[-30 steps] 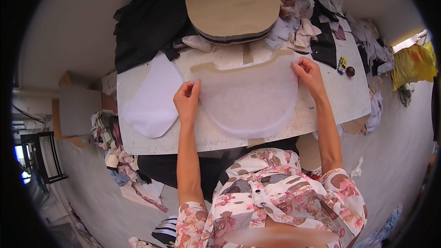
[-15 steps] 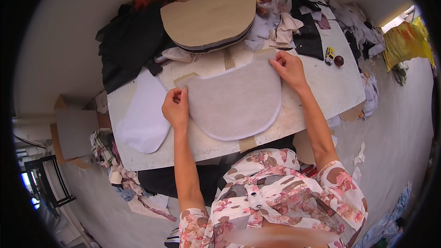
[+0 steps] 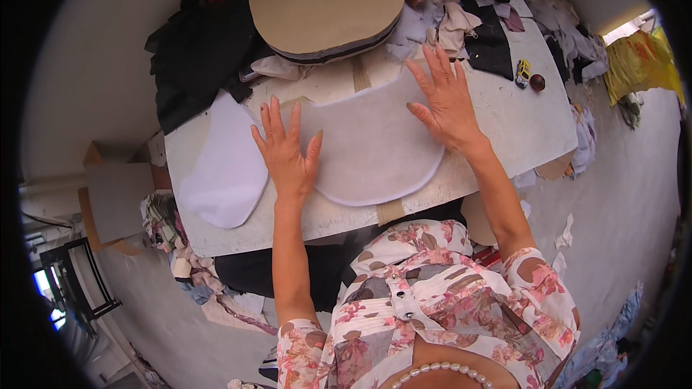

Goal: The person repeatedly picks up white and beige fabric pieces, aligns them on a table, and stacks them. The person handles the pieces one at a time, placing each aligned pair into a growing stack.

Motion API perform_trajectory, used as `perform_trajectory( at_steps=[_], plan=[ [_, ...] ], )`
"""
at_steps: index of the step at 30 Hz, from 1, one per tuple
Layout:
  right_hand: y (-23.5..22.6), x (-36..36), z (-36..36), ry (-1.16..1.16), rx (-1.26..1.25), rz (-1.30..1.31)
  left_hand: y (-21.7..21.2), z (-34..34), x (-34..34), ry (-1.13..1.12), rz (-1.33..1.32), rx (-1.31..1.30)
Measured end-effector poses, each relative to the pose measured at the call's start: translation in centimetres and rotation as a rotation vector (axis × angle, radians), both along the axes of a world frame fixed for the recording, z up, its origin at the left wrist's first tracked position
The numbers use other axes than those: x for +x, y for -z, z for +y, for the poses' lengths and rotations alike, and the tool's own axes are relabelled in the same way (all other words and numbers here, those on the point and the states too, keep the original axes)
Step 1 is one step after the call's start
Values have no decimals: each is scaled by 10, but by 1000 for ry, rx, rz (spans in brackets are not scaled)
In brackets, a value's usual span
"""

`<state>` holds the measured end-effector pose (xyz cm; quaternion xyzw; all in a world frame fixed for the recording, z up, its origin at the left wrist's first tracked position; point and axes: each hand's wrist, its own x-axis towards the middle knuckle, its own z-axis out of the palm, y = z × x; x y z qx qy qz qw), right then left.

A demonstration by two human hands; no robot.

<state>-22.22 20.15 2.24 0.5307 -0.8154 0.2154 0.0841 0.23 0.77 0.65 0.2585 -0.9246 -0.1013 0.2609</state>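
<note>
On the white table (image 3: pixel 515 148), the pale panel (image 3: pixel 378 148) with a rounded lower edge lies near the side of the person. The right hand (image 3: pixel 448 112) and the left hand (image 3: pixel 290 158) are over its two upper corners, fingers straight and apart, though whether they press it, I cannot surely tell. Farther right, a small yellow toy car (image 3: pixel 523 73) is just beside a dark ball (image 3: pixel 538 83).

And it's pale greyish white across the half-round sheet (image 3: pixel 378 144), brighter along its curve, with plain white on the fabric piece (image 3: pixel 222 166)! Tan tops the stack (image 3: pixel 328 11), black for the cloth (image 3: pixel 198 65), yellow toy car (image 3: pixel 523 70), dark red ball (image 3: pixel 538 83), and pink-and-brown florals all over the white blouse (image 3: pixel 447 299)!
</note>
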Motion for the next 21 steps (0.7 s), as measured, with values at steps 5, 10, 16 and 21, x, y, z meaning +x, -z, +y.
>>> perform_trajectory(
  at_steps=[5,10,16,21],
  plan=[
    [30,3,-9,-52,158,-3,16,0,-1,87,-197,107],
    [26,3,-10,-51,182,3,16,-1,0,68,-223,118],
    [-24,-3,-63,-53,-405,-125,7,-3,3,70,-59,223],
    [-46,-11,-158,-187,-327,-95,-19,-6,-7,8,297,264]
  ],
)
